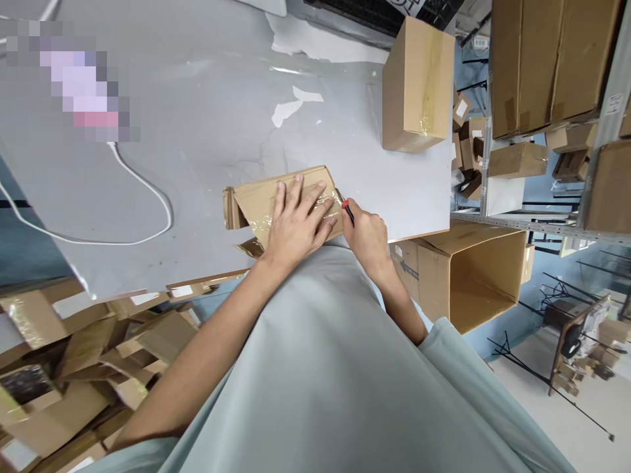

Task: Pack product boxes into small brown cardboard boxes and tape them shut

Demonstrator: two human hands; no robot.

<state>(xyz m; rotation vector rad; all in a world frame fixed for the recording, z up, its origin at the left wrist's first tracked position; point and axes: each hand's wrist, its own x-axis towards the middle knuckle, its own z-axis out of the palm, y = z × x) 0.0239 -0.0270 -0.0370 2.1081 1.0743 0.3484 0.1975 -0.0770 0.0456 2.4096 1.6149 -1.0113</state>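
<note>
A small taped cardboard box [256, 197] lies on its side near the front edge of the grey table [197, 131]. My left hand [298, 226] rests flat on top of it, fingers spread, pressing it down. My right hand [367, 236] is closed around a small cutter with a red and black tip [348, 210], whose point touches the box's right end. One flap at the box's left end stands open.
A sealed upright cardboard box [417, 85] stands at the table's far right. A white cable [148, 190] loops across the table. A large open carton [468, 272] sits right of the table. Flattened cardboard [73, 355] is piled at lower left. Shelves with boxes [547, 66] stand at right.
</note>
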